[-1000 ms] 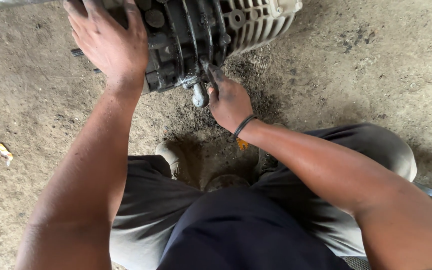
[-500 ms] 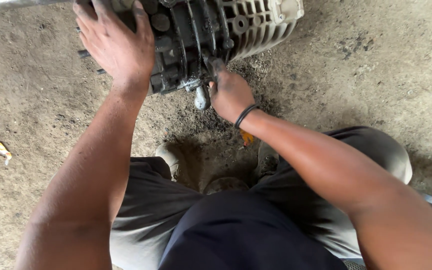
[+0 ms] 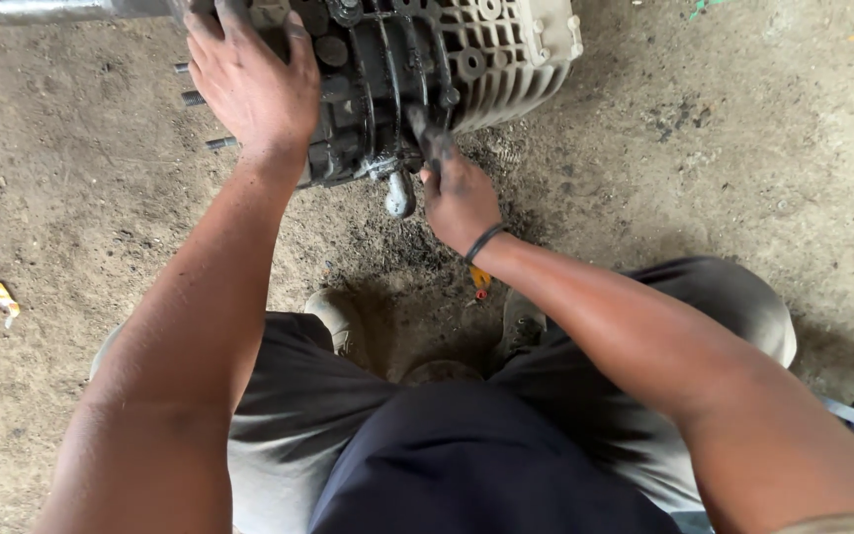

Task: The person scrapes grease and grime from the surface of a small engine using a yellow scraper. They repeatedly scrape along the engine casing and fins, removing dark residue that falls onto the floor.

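Engine block [image 3: 427, 69] cut off at top; right hand [image 3: 459, 193] fingertips hidden.

We see our own two bare arms reaching away from us, from near to far. Our left hand [image 3: 254, 84] lies flat, palm down, fingers spread and pointing far, on the far left, its forearm running straight back to the near left. Our right hand [image 3: 459, 193], smudged dark with grime, sits just right of centre, fingers curled inward in a pinching grip; a thin dark band [image 3: 484, 242] circles its wrist. The right forearm slants back to the near right corner.
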